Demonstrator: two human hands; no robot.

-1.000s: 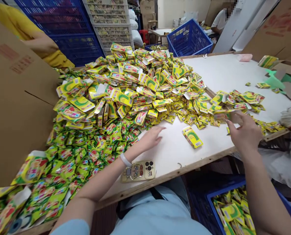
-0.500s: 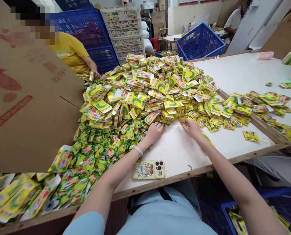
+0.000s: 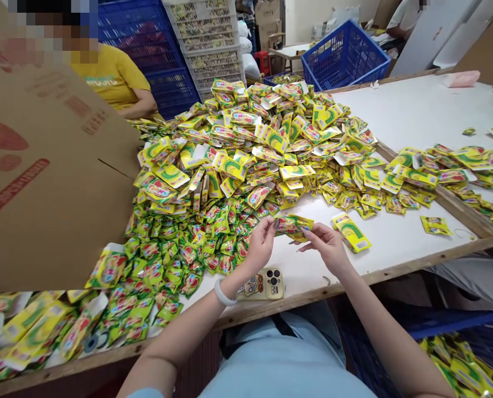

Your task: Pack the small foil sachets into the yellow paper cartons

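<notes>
My left hand [image 3: 260, 243] and my right hand [image 3: 327, 246] are raised just above the white table [image 3: 416, 110], both pinched on a small bunch of green and yellow sachets [image 3: 294, 225] held between them. A big heap of the same sachets and yellow cartons [image 3: 238, 160] rises behind and to the left. One flat yellow carton [image 3: 351, 232] lies on the table just right of my right hand. A phone in a cartoon case [image 3: 263, 284] rests under my left wrist, near the table's front edge.
A large cardboard sheet [image 3: 42, 182] leans at the left. A person in a yellow shirt [image 3: 109, 83] sits behind the heap. Blue crates [image 3: 343, 55] and white crates stand at the back. A blue bin with packets [image 3: 457, 365] sits on the floor at lower right.
Both hands have pulled back from the heap's edge and lifted, now holding a bunch of sachets between them. A yellow carton now shows on the table beside my right hand.
</notes>
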